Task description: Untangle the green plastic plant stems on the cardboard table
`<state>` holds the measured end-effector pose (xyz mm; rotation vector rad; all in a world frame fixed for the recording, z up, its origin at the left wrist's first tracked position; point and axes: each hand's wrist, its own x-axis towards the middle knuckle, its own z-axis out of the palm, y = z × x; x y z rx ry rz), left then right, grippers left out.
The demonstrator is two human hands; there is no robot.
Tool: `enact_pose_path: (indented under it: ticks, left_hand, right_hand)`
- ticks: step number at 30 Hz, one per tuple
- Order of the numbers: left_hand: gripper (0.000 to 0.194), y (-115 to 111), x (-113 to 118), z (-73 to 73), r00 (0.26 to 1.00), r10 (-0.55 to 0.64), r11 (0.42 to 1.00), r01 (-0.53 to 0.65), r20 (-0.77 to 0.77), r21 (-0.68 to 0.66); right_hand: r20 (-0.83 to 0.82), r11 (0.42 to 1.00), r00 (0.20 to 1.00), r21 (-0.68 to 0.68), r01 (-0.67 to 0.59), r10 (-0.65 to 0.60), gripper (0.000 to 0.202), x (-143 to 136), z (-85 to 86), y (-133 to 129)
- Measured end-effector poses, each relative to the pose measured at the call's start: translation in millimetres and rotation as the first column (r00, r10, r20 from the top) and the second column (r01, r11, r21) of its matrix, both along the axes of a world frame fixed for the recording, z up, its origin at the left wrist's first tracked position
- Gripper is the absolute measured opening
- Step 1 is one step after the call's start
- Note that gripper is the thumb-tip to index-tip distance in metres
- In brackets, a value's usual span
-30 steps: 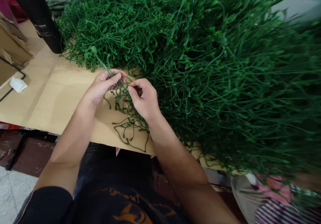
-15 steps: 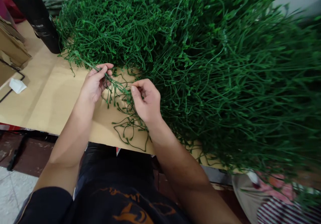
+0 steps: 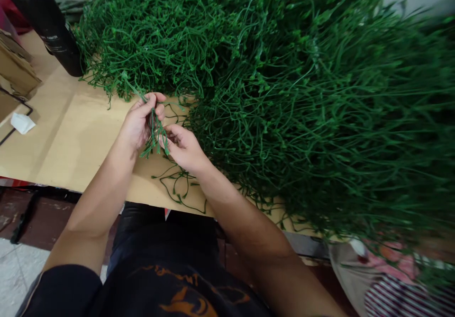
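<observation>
My left hand (image 3: 142,118) is closed around a small bunch of green plastic stems (image 3: 155,134), pinched between thumb and fingers. The branching tips hang down below that hand. My right hand (image 3: 179,146) is at the lower right side of the bunch, its thumb and fingers bent at the tips; whether they grip a stem is too small to tell. Behind and to the right rises a large heap of similar green stems (image 3: 284,94). A few loose dark green stems (image 3: 177,191) lie on the table near its front edge.
The table (image 3: 81,137) has a tan paper-like covering. A black bottle (image 3: 53,28) stands at the back left, beside a cardboard box (image 3: 16,68). A crumpled white piece (image 3: 22,123) lies at the left. Striped and pink cloth (image 3: 401,288) shows at the lower right.
My right hand has moved left and slightly down, closer to my left hand. The held bunch's tips, earlier spread toward the right, now hang downward. My left hand has shifted slightly right.
</observation>
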<state>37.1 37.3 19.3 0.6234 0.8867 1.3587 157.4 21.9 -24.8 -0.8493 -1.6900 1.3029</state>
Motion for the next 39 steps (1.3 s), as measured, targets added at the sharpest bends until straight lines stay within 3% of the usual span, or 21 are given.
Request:
enact_pose_path:
  ticks: [3, 9, 16, 18, 20, 22, 24, 27, 29, 32, 34, 36, 39]
  left_hand:
    - [0.024, 1, 3, -1.9, 0.999, -0.016, 1.0, 0.016, 0.037, 0.003]
    - [0.04, 5, -4, -0.2, 0.981, 0.017, 0.999, -0.011, 0.194, -0.033]
    - [0.044, 2, 4, 6.2, 0.978, 0.046, 0.992, -0.021, 0.201, -0.128]
    - [0.046, 6, -6, 1.7, 0.973, 0.138, 0.985, -0.115, 0.186, -0.129]
    - [0.049, 12, -26, -5.7, 0.958, 0.253, 0.965, -0.239, 0.137, -0.112]
    - [0.05, 15, -49, -12.4, 0.955, 0.285, 0.958, -0.281, 0.085, -0.058]
    - [0.047, 15, -63, -15.5, 0.96, 0.274, 0.962, -0.274, 0.053, 0.0]
    - [0.045, 10, -58, -12.7, 0.968, 0.246, 0.969, -0.247, 0.054, 0.025]
    - [0.045, 7, -45, -9.3, 0.971, 0.226, 0.974, -0.228, 0.077, 0.016]
    - [0.044, 7, -31, -6.1, 0.978, 0.202, 0.979, -0.202, 0.061, 0.004]
    - [0.044, 7, -29, -5.1, 0.98, 0.196, 0.981, -0.196, 0.036, 0.003]
    - [0.045, 8, -30, -3.7, 0.979, 0.199, 0.98, -0.199, 0.043, 0.004]
    - [0.046, 7, -28, 0.0, 0.975, 0.193, 0.981, -0.194, 0.106, -0.003]
  right_hand:
    - [-0.044, 1.0, 0.999, -0.01, -0.015, 0.015, 0.051, 0, 3.2, 0]
    - [0.007, 0.994, 0.995, 0.038, 0.099, -0.099, 0.052, 1, 7.0, -10]
    - [0.159, 0.963, 0.983, 0.263, 0.053, -0.097, 0.037, 1, 20.8, -29]
    - [0.197, 0.925, 0.98, 0.374, -0.07, -0.005, 0.034, -3, 23.4, -42]
    - [0.253, 0.829, 0.963, 0.514, -0.219, 0.097, 0.032, -7, 25.2, -57]
    - [0.296, 0.722, 0.949, 0.633, -0.281, 0.111, 0.032, -9, 27.1, -65]
    - [0.279, 0.691, 0.959, 0.685, -0.231, 0.043, 0.032, -4, 29.9, -62]
    - [0.243, 0.759, 0.954, 0.651, -0.026, -0.175, 0.034, 15, 34.2, -35]
    - [0.257, 0.753, 0.88, 0.64, 0.155, -0.4, 0.031, 33, 34.5, -13]
    - [0.295, 0.674, 0.716, 0.666, 0.32, -0.632, 0.015, 54, 31.1, 9]
    - [0.31, 0.641, 0.663, 0.689, 0.337, -0.681, 0.026, 58, 29.6, 10]
    - [0.293, 0.615, 0.658, 0.717, 0.328, -0.693, 0.034, 53, 30.2, 4]
    - [0.258, 0.628, 0.75, 0.735, 0.257, -0.609, 0.029, 32, 30.5, -9]
